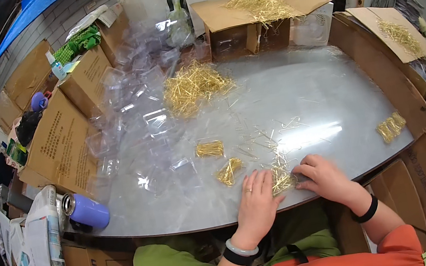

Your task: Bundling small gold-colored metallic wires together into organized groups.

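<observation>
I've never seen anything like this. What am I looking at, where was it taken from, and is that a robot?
No robot here: these are a person's own bare hands. One wide, rounded camera worn on the head looks down, so straight edges bend near the rim. On the grey table lie a large heap of thin gold-coloured pieces, two small gold bundles in the middle, and many clear plastic containers toward the left. The left hand and right hand sit on either side of a small gold cluster at the near edge; how firmly either grips it is hard to tell.
</observation>
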`<state>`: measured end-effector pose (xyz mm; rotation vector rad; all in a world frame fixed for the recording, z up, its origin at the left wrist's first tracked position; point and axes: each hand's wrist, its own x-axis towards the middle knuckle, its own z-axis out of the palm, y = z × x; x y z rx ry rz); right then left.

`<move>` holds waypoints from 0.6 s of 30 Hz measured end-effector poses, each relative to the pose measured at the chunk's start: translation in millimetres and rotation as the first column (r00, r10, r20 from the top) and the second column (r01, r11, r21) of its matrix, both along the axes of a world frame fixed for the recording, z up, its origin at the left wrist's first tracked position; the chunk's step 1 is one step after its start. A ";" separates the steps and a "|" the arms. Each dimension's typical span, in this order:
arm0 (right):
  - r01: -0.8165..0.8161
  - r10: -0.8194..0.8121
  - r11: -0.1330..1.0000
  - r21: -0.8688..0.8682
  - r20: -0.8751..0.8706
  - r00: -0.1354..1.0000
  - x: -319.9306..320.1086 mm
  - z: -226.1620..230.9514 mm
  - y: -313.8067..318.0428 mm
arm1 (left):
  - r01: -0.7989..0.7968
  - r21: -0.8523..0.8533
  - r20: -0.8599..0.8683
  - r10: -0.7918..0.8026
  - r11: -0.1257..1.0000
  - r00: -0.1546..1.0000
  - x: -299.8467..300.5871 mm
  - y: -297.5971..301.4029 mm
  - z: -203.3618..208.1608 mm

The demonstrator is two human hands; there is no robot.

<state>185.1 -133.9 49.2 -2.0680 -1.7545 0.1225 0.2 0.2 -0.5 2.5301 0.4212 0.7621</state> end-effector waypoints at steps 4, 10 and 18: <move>0.024 -0.014 0.975 0.220 -0.049 0.999 -23.3 -27.4 14.8 | 0.000 -0.025 -0.011 0.000 1.000 1.000 1.4 1.1 5.3; -0.012 0.055 0.979 0.204 -0.206 0.977 -16.2 -19.0 29.3 | 0.008 0.048 -0.023 -0.007 0.999 1.000 -0.6 1.7 5.7; 0.132 -0.154 0.959 0.251 0.069 0.986 -4.8 -36.9 34.2 | 0.006 0.049 -0.008 -0.005 0.999 1.000 2.5 -0.4 -0.3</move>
